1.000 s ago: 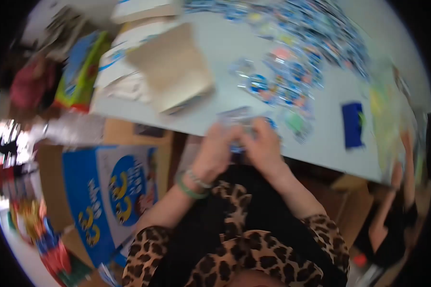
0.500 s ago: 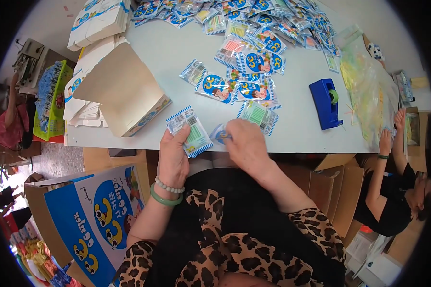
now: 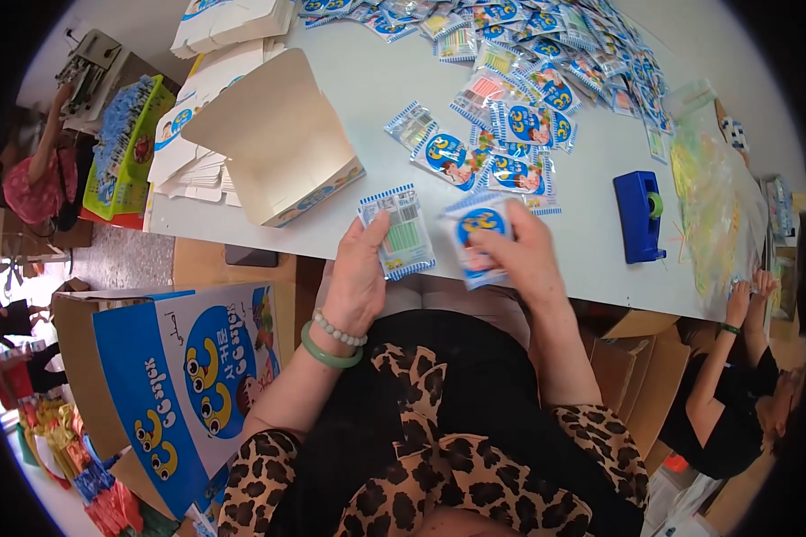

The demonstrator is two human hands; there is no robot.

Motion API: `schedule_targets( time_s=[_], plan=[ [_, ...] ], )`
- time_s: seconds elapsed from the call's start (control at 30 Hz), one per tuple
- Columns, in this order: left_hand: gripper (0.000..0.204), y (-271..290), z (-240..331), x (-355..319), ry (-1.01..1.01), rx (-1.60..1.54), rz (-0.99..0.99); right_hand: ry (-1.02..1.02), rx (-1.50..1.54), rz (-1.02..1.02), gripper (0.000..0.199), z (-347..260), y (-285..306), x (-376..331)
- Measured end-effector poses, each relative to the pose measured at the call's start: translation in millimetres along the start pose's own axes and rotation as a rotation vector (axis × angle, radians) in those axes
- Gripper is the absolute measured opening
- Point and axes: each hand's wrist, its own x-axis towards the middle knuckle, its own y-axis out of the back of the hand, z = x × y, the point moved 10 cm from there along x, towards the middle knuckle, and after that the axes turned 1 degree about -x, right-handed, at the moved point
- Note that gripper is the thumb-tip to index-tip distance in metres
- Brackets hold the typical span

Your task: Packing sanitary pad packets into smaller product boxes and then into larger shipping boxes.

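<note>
My left hand (image 3: 360, 268) pinches a small clear-and-blue sachet (image 3: 401, 234), its green-striped back facing up, over the table's front edge. Just to the right, my right hand (image 3: 530, 258) grips a second sachet (image 3: 476, 234) with the blue front showing; it is slightly blurred by motion. Beyond my hands lie several loose sachets (image 3: 445, 157) in a loose cluster. An open white carton (image 3: 282, 134) stands on the table left of them, its flap raised and its inside facing me.
A big heap of sachets (image 3: 555, 54) covers the far side. Folded cartons (image 3: 208, 174) are stacked at left. On the right are a blue tape dispenser (image 3: 636, 224) and a clear plastic bag (image 3: 703, 206). A large printed box (image 3: 184, 385) stands below left. Another person (image 3: 730, 394) works at right.
My right hand has lifted its sachet from among the loose ones and turned it front-up beside the left one. The whole view has shifted, moving the table toward the right.
</note>
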Motion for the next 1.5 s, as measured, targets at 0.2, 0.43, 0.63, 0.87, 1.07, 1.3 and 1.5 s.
schedule_targets(
  time_s=[0.2, 0.43, 0.63, 0.87, 1.07, 1.3, 1.5],
  plan=[
    [0.03, -29.2, 3.8, -11.4, -0.012, -0.189, -0.104, 0.222, -0.055, 0.006, 0.023, -2.4, -68.2, 25.0],
    [0.021, 5.0, 7.6, -2.9, -0.026, -0.101, 0.027, 0.623, -0.827, 0.041, 0.033, -49.7, -72.8, 25.8],
    [0.022, 7.7, 5.8, 4.3, 0.034, -0.163, 0.015, 0.94, -1.457, 0.728, 0.031, -82.3, -38.7, 55.6],
    [0.023, 10.8, 2.1, 7.3, 0.086, -0.227, -0.039, 0.481, -0.771, 0.326, 0.034, -77.5, -16.8, 95.7],
    [0.025, 12.7, 1.1, 9.6, 0.057, -0.24, -0.055, 0.434, -1.021, 0.384, 0.026, -77.7, -28.9, 121.1],
    [0.026, 4.8, 5.0, 10.7, 0.051, -0.213, -0.062, 0.383, -0.902, 0.308, 0.035, -83.0, 2.4, 119.4],
    [0.021, 16.2, 7.8, 2.9, 0.039, -0.176, -0.081, 0.485, -1.186, 0.269, 0.042, -94.5, -73.8, 149.8]
  ],
)
